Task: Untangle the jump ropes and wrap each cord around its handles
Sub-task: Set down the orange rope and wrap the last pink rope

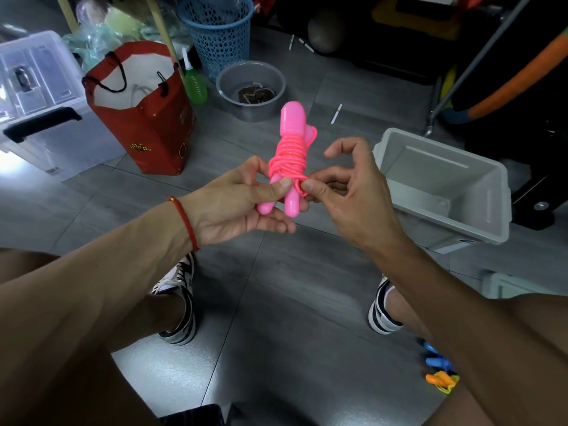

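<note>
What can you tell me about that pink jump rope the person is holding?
The pink jump rope looks like glossy plastic: two handles side by side, the thin cord coiled tightly around their middle. It is held above the grey floor, tilted away from the camera. The left hand grips the handles' near ends, thumb on top; the right hand pinches a cord loop beside them.

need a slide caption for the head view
Left hand holds the pink handles; right hand pinches the wrapped cord's last loop.
</note>
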